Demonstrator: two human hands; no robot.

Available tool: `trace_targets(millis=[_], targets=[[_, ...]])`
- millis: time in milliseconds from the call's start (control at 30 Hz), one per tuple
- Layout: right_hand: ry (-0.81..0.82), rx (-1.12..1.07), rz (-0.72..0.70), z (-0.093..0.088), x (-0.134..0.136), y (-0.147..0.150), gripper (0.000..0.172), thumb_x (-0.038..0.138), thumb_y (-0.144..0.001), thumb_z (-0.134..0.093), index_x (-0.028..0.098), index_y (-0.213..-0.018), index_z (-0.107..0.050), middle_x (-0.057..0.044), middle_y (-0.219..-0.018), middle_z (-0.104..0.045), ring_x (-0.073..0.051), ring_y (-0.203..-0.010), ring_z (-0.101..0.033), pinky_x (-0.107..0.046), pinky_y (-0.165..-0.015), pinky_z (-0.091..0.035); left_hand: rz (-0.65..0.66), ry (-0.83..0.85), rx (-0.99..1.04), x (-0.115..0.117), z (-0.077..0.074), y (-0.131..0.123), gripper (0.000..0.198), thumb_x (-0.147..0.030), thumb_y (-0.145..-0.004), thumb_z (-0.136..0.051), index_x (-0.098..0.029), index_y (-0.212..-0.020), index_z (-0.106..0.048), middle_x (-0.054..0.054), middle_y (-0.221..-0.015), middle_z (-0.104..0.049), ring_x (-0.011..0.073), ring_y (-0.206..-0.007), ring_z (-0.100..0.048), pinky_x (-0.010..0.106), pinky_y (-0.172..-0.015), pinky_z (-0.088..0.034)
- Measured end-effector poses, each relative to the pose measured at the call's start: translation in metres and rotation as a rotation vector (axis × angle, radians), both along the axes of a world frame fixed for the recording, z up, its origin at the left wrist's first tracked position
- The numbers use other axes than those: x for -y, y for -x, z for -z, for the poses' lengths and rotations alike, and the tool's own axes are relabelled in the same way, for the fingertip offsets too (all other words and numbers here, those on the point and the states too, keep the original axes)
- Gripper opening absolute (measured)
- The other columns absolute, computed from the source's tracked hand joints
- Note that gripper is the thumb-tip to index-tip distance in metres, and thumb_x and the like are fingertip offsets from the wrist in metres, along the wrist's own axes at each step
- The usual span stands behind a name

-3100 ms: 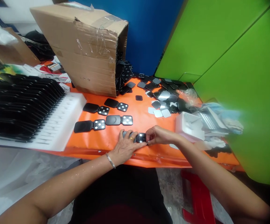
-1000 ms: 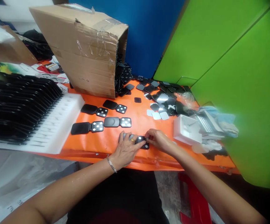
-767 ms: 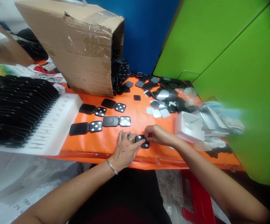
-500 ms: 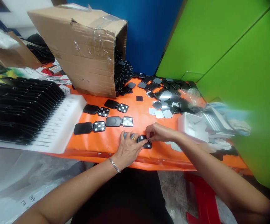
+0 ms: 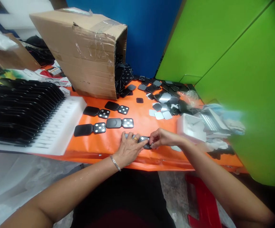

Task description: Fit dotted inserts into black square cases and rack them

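Observation:
A hinged black piece (image 5: 142, 138) with pale round dots lies at the table's front edge, partly hidden under my hands. My left hand (image 5: 129, 149) rests flat on its left half, fingers spread, with the index finger reaching onto the dotted half. At the right end of that half, my right hand (image 5: 160, 138) is closed in a pinch; whatever is between its fingertips is too small to make out. Several similar pieces lie unfolded just beyond, among them one with a glossy plate (image 5: 114, 123) and another with a dark plate (image 5: 83, 130).
A cardboard box (image 5: 87, 60) on its side spills black pieces. Loose black and grey plates (image 5: 166, 98) lie heaped at the back right, near a white open box (image 5: 191, 128). White foam (image 5: 67, 117) holds rows of black parts (image 5: 20, 110) at left. A red stool (image 5: 205, 202) stands below.
The right fingers have shifted slightly at the dotted half's right end. My left hand stays flat on the piece. The camera view has moved a little.

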State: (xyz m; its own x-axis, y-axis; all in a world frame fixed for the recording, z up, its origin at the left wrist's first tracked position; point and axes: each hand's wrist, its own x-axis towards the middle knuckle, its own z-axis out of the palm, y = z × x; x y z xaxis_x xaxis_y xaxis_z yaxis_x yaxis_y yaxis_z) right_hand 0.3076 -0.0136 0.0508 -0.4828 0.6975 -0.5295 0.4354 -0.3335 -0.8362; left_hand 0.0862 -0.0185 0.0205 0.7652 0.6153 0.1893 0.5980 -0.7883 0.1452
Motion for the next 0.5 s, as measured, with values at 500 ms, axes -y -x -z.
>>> trace_targets(millis=[500], targets=[[-0.567,0.49,0.217,0.009,0.039,0.035,0.007,0.01,-0.07,-0.059,0.015,-0.065,-0.059,-0.002,-0.068,-0.059,-0.012,-0.059,-0.052,-0.023,-0.055,-0.038,0.028,0.073,0.188,-0.001,0.011,0.008,0.033,-0.034,-0.091,-0.051,-0.029,-0.123,-0.053,0.006,-0.112,-0.055,0.0232,-0.105,-0.044,0.05,-0.1,-0.025]])
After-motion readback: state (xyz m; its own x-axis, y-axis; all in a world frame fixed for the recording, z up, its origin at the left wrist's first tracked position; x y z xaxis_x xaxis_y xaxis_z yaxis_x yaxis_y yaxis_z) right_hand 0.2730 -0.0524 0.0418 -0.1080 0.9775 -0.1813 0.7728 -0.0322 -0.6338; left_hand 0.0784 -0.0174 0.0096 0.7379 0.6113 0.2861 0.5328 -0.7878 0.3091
